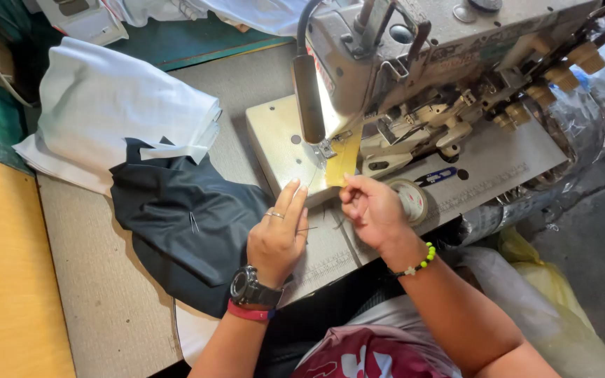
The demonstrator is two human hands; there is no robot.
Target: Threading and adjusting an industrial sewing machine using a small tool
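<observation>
The right hand [371,208] is shown pinching the lower edge of a small yellow strip [343,162] between thumb and fingertips; the strip runs upward from the fingers to the needle area of the sewing machine [414,63], where it is lit by the machine's lamp [309,98]. A beaded bracelet [420,262] of green and black is worn on the right wrist. The left hand [278,234] is held just beside the right, released, with the fingers extended toward the front edge of the machine bed [274,143]; nothing is grasped in it. A ring is seen on one finger, and a dark watch [252,288] above a red band [248,313] on the wrist. A thin thread is visible between the two hands, though its ends cannot be traced. A roll of tape [410,199] lies just beyond the right hand, touching the machine base. To the left of the left hand, a dark garment [183,217] is spread on the grey counter [99,294], partly overlapped at its upper edge by a stack of folded white fabric [113,105]. Clear plastic wrapping [589,119] is bunched at the far right of the machine.
</observation>
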